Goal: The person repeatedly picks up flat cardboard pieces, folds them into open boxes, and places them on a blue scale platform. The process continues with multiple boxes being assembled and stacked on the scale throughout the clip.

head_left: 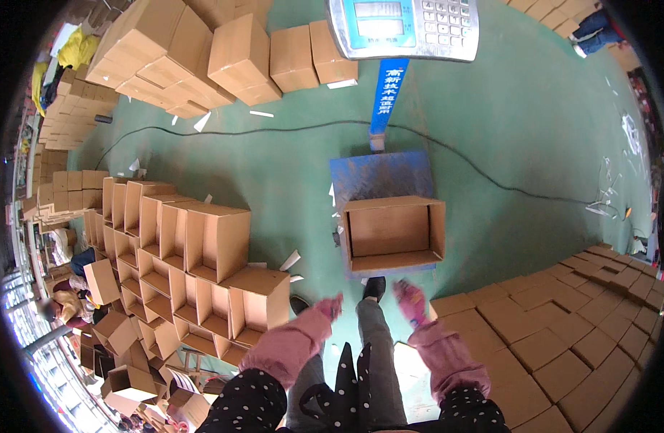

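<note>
An open, empty-looking cardboard box [397,264] rests on the blue platform [381,175] of a scale in front of me. My left hand [332,307] hovers short of the box's near left corner, seen edge-on and slightly blurred; nothing shows in it. On the other side, my right hand [411,300] is in the air just below the near right corner, fingers loosely apart and holding nothing. Neither hand touches the box. Pink sleeve covers reach to both wrists. The scale's display head [404,29] stands on a blue post [391,90] beyond the platform.
Open cardboard boxes [220,238] are stacked in rows at my left. Flat-topped closed cartons [555,346] fill the lower right. More cartons [239,58] stand at the far left. A black cable [288,130] crosses the green floor behind the platform, among paper scraps [292,260].
</note>
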The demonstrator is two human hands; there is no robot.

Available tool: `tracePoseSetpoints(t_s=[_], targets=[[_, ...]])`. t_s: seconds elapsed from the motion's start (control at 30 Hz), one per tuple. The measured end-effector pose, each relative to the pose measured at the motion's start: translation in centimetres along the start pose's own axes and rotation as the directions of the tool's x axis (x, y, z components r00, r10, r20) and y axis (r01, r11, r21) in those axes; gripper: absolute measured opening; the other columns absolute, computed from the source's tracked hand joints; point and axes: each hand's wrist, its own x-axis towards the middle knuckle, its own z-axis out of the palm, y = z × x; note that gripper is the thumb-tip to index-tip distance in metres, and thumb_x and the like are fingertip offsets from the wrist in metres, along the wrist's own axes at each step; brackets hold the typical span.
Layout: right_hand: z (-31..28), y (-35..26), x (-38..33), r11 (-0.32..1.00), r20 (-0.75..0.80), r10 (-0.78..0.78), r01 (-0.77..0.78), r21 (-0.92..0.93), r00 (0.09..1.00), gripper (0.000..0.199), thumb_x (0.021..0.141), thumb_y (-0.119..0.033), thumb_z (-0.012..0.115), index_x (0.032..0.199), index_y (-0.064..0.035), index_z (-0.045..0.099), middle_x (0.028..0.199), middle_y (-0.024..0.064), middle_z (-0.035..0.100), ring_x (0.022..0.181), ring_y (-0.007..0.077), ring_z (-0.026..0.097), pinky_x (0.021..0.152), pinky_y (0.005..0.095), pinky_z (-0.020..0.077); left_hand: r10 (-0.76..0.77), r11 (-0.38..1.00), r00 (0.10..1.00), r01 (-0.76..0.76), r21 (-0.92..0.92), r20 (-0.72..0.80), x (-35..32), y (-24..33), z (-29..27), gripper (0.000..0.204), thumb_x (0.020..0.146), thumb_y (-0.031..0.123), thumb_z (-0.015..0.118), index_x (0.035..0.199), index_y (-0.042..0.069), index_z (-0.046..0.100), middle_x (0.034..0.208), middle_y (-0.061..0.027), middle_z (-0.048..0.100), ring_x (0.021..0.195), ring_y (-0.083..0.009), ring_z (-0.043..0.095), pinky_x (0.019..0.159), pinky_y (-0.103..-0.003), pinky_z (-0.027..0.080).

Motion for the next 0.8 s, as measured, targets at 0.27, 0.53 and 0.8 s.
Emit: tracePoseSetpoints(t_s=[0.27, 0.53, 0.8], targets=[[7.9, -8.1, -11.0, -0.524, 0.741, -0.068, -0.656, 0.543, 0.668, 0.019, 0.080, -0.015, 0.038, 0.083, 0.0007, 0.049, 0.089, 0.0123, 0.049, 0.077, 0.0207, 0.045, 0.064, 0.0288, 0.0375, -0.517, 0.452, 0.645, 0.764, -0.460, 0.563, -12.2, -1.6, 0.7, 0.042, 0.075, 0.048, 0.046, 0.064, 0.008, 0.055, 0.055, -0.0042, 0.052, 0.048, -0.0165, 0.049, 0.045, -0.030, 0.040], [10.7, -6.9, -11.3, -0.931, 0.497, -0.365, -0.314, -0.186, 0.787, 0.015, 0.079, -0.010, 0.039, 0.080, 0.0022, 0.047, 0.085, 0.0127, 0.041, 0.072, 0.0212, 0.040, 0.063, 0.0271, 0.0360, -0.512, 0.447, 0.694, 0.718, -0.533, 0.506, -11.7, -0.3, -1.0, 0.035, 0.074, 0.040, 0.048, 0.064, 0.007, 0.053, 0.056, -0.0056, 0.052, 0.048, -0.0174, 0.049, 0.045, -0.030, 0.040], [7.2, -2.9, -10.1, -0.933, 0.775, -0.222, -0.360, 0.008, 0.592, 0.015, 0.080, -0.020, 0.045, 0.071, -0.0077, 0.047, 0.064, 0.0031, 0.043, 0.054, 0.0149, 0.044, 0.046, 0.0269, 0.0349, -0.469, 0.440, 0.749, 0.657, -0.612, 0.467, -10.2, 1.8, -1.6, 0.028, 0.074, 0.032, 0.050, 0.063, 0.005, 0.051, 0.057, -0.0071, 0.052, 0.048, -0.0184, 0.049, 0.045, -0.030, 0.041]])
